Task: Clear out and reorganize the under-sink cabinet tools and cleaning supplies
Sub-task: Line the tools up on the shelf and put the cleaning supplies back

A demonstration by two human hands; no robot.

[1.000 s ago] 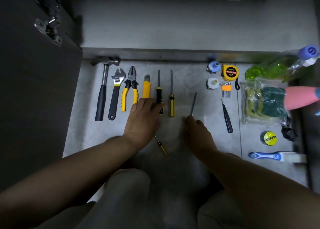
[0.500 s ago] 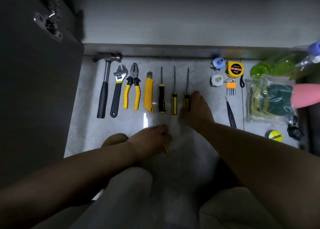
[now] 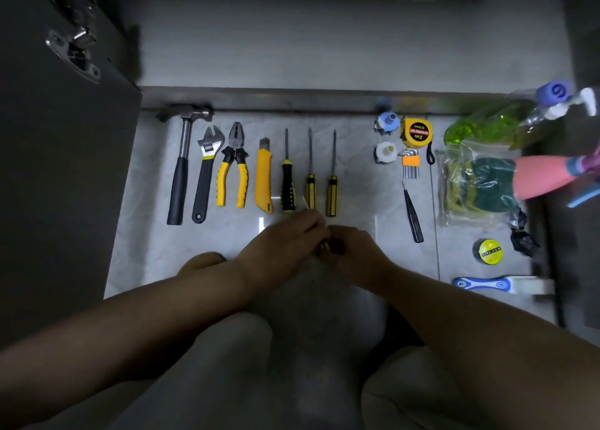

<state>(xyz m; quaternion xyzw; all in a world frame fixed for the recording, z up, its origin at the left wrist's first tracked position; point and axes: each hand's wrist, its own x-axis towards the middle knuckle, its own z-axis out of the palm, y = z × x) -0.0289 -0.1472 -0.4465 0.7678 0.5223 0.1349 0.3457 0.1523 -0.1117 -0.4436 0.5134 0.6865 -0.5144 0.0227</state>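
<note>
The pale tiled floor [image 3: 152, 254] carries everything, with a dark cabinet door [image 3: 61, 183] standing well off to the side of the left hand [image 3: 285, 244]. The person crouches with both hands brought together, fingertips meeting.

Well out beyond the right hand [image 3: 355, 252] lie a clear bag of sponges [image 3: 470, 189] and, farther off, a green spray bottle [image 3: 487, 126]. Ahead of the left hand a neat row runs side by side without touching: a hammer [image 3: 181, 170], a wrench [image 3: 205, 179], yellow pliers [image 3: 232, 173] and a yellow utility knife [image 3: 263, 179]. After them come three long screwdrivers [image 3: 310, 186], whose handle ends lie just beyond the knuckles. A tape measure [image 3: 416, 133] sits ahead of the right hand and a roll of tape [image 3: 487, 251] beside it.

Between the two hands is a small screwdriver [image 3: 325, 246], yellow and black. Both hands curl their fingers round it and pinch it, hiding most of it.
</note>
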